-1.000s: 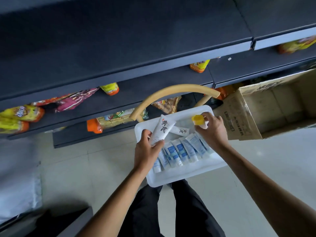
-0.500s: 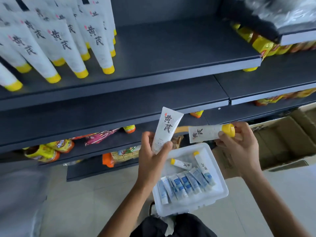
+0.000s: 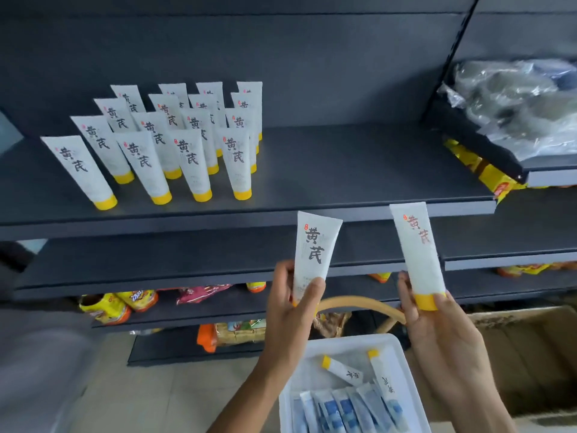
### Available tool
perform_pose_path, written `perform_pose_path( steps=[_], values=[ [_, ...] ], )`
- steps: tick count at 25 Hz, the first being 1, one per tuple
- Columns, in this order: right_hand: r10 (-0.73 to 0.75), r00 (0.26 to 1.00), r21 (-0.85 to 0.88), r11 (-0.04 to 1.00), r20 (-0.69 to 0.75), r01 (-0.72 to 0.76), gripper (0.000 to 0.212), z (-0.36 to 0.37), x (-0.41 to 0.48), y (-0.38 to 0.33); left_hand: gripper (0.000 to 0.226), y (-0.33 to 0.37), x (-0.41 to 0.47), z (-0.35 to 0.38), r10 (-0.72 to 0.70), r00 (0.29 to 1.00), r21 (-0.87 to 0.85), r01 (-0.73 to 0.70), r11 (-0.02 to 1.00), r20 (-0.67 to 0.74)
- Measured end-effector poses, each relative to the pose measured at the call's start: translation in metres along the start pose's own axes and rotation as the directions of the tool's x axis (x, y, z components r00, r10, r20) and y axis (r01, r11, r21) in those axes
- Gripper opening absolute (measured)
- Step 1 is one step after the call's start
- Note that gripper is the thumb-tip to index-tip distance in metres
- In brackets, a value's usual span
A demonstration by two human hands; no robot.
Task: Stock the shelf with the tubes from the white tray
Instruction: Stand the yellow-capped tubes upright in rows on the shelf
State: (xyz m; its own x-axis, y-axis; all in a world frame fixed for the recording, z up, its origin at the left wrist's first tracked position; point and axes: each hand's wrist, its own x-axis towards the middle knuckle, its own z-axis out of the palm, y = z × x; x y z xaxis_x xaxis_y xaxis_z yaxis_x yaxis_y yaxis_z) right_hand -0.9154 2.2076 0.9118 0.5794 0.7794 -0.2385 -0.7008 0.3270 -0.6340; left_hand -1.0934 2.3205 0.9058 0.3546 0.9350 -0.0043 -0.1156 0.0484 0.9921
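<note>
left hand (image 3: 287,304): fingers clamped on left tube (image 3: 315,248) | right hand (image 3: 443,332): fingers clamped on right tube (image 3: 416,245) at cap | tube tops level with shelf (image 3: 359,170) edge | shelf open right of rows (image 3: 191,160)

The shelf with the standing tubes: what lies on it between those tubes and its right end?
Nothing. In the head view the shelf is bare from the standing tubes to its right end.
</note>
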Motion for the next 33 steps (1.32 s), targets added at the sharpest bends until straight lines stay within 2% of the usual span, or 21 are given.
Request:
perform_pose_path(
  steps=[3, 4, 6, 10, 15, 20, 22, 29, 33],
  values=[
    [0.007, 0.991, -0.149, 0.989, 0.134, 0.014, 0.017, 0.0, 0.027, -0.006, 0.032, 0.014, 0.026, 0.014, 0.059, 0.998, 0.044, -0.057, 0.997, -0.029],
    [0.002, 0.987, -0.194, 0.981, 0.161, 0.029, 0.017, 0.002, 0.037, -0.009, 0.031, 0.017, 0.037, 0.019, 0.075, 0.996, 0.057, -0.072, 0.996, -0.052],
    [-0.018, 0.983, -0.281, 0.957, 0.181, 0.069, 0.023, 0.01, 0.057, -0.017, 0.03, 0.022, 0.061, 0.028, 0.1, 0.99, 0.087, -0.091, 0.992, -0.1],
    [-0.083, 0.965, -0.462, 0.865, 0.247, 0.193, 0.049, 0.032, 0.092, -0.034, 0.034, 0.029, 0.103, 0.043, 0.149, 0.975, 0.162, -0.123, 0.979, -0.164],
    [-0.026, 0.923, -0.587, 0.765, 0.385, 0.266, 0.044, 0.05, 0.142, -0.046, 0.022, 0.028, 0.159, 0.057, 0.229, 0.936, 0.318, -0.139, 0.938, -0.266],
    [-0.08, 0.925, -0.711, 0.617, 0.371, 0.339, 0.042, 0.066, 0.195, -0.04, 0.017, 0.015, 0.228, 0.059, 0.284, 0.9, 0.495, -0.092, 0.864, -0.329],
    [-0.103, 0.922, -0.748, 0.555, 0.372, 0.364, 0.04, 0.075, 0.215, -0.034, 0.02, 0.015, 0.257, 0.06, 0.288, 0.888, 0.541, -0.054, 0.84, -0.358],
    [-0.153, 0.899, -0.773, 0.465, 0.411, 0.433, 0.035, 0.102, 0.257, -0.018, 0.017, 0.017, 0.348, 0.059, 0.33, 0.857, 0.621, -0.015, 0.783, -0.396],
    [-0.151, 0.888, -0.774, 0.442, 0.435, 0.454, 0.035, 0.109, 0.27, -0.014, 0.015, 0.018, 0.385, 0.057, 0.322, 0.853, 0.567, -0.038, 0.823, -0.411]
  ],
)
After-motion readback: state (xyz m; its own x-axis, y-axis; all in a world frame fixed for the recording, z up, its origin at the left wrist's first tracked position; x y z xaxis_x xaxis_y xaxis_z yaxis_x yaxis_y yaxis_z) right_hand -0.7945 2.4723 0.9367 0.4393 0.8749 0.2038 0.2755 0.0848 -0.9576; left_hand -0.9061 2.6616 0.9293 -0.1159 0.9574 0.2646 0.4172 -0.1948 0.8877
